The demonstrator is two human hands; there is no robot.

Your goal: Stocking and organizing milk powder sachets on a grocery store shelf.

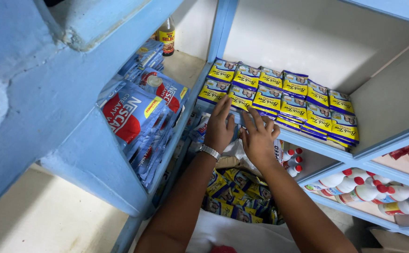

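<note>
From the head camera, both forearms rise from the bottom edge toward a light blue shelf (307, 140) that runs from the centre out toward 3 o'clock. The left hand (219, 127), with a metal wristwatch (209, 151) on its wrist, lies flat with its fingers (222, 105) spread and released, the tips touching the front row of yellow-and-blue sachets (279, 100) near that row's left end. The right hand (259, 138) sits just beside it toward 3 o'clock, its fingers (256, 118) also extended and loose, resting against the shelf's front edge right under the same row; it grasps nothing. The sachets lie in overlapping rows on the shelf, filling it from the centre of the view toward 2 o'clock. At 6 o'clock from the hands, between the forearms, an open bag holds a heap of more yellow-and-blue packets (239, 197). At 9 o'clock, blue-and-red sachet strips (136, 112) hang off a neighbouring shelf. At 11 o'clock stands a brown sauce bottle (167, 37). Toward 4 o'clock, white bottles with red caps (368, 192) lie on a lower shelf.
</note>
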